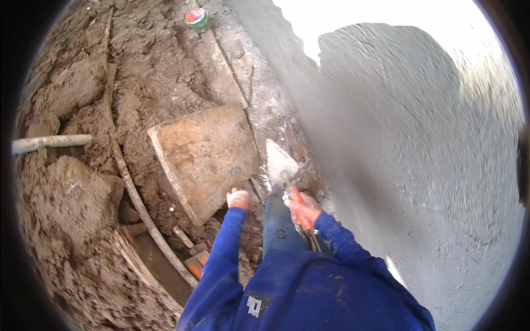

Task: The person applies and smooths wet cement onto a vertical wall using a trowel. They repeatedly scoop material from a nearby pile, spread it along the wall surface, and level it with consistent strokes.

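My right hand [310, 211] is wrapped round the orange handle of a pointed trowel [281, 164]. The trowel's pale, mortar-smeared blade points away from me, in front of my blue trouser leg. To the left, my left hand [239, 199] is curled closed beside the near edge of a worn, mud-stained board [201, 151]. Whether those fingers hold anything or touch the board is hidden from this angle. On the right rises a wall coated in grey wet-looking plaster [386, 121], with a bright white patch along its upper part.
A green bucket [200, 23] stands beside the wall's base at the far end. A long pole [132, 190] crosses the rough soil on the left, near a pale pipe [52, 142]. An orange-and-grey tool [197, 263] lies low, by my left sleeve.
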The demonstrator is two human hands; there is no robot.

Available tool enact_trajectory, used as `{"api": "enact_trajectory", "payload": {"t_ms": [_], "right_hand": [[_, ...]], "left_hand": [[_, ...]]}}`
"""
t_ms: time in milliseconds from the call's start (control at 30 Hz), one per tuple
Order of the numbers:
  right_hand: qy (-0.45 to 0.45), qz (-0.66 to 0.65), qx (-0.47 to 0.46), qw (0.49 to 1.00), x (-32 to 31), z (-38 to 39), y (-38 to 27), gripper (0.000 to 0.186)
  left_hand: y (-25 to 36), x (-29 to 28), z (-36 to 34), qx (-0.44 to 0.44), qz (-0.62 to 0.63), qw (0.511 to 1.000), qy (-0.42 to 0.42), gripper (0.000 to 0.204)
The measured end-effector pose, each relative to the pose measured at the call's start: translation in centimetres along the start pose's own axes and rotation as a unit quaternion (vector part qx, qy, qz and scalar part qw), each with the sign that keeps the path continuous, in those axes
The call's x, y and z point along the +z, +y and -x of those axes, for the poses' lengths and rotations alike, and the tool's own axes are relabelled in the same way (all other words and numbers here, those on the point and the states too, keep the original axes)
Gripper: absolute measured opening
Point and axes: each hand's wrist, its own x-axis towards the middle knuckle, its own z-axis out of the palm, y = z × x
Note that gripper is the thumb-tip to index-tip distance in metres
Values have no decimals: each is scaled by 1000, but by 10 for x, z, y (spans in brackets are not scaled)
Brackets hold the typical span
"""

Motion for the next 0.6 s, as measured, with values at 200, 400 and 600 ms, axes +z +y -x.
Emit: {"api": "enact_trajectory", "payload": {"t_ms": [200,400,600], "right_hand": [[21,67,-119,990,-11,21,102,45],[136,295,-275,905,-30,68,229,53],[-46,298,-231,925,-66,130,300,69]], "left_hand": [[2,72,108,-106,203,962,-151,46],[-22,169,231,-164,477,832,-229,36],[-83,189,301,-207,459,840,-202,22]]}}
